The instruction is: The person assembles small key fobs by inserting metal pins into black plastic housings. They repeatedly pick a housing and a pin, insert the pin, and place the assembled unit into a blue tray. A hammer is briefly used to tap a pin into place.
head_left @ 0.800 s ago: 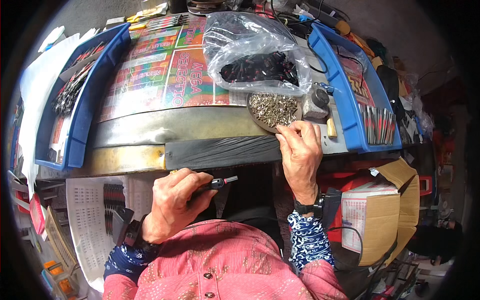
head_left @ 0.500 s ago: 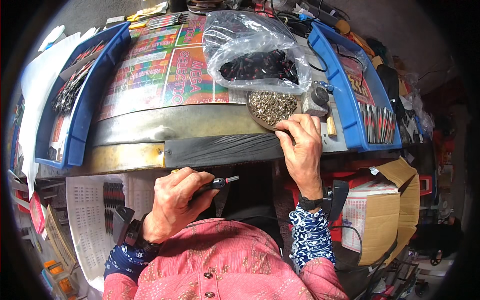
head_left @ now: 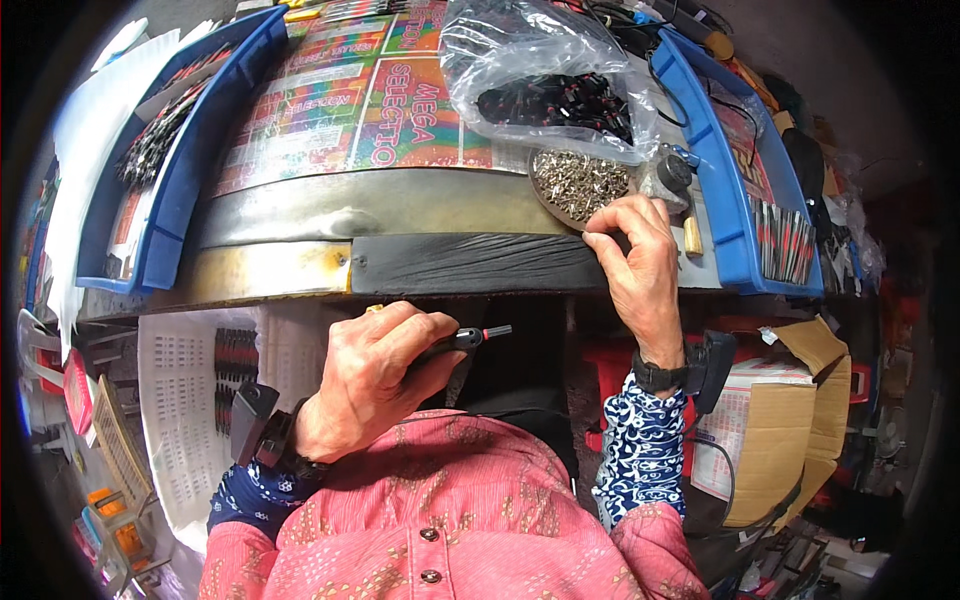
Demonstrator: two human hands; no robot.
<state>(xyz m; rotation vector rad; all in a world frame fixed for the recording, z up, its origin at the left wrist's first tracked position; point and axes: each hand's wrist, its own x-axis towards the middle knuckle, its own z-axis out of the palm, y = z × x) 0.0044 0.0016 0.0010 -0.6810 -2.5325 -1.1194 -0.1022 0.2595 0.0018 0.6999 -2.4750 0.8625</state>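
Note:
My left hand (head_left: 375, 375) is closed around a slim black tool (head_left: 462, 340) with a red and metal tip, held below the table edge near my chest. My right hand (head_left: 635, 265) rests on the table's front edge, its fingertips pinched together beside a round dish of small metal parts (head_left: 580, 185). Whether a part sits between those fingers cannot be told. Behind the dish lies a clear plastic bag (head_left: 545, 75) with dark red-tipped pieces inside.
A blue tray (head_left: 175, 195) with dark pieces stands at the left, another blue tray (head_left: 735, 215) with red-and-black items at the right. A colourful printed sheet (head_left: 370, 105) covers the table's middle. A cardboard box (head_left: 790, 420) sits low right, perforated white racks (head_left: 185, 400) low left.
My right hand has shifted slightly, its fingers drawing together at the near rim of the dish. The left hand keeps its hold on the tool, almost still.

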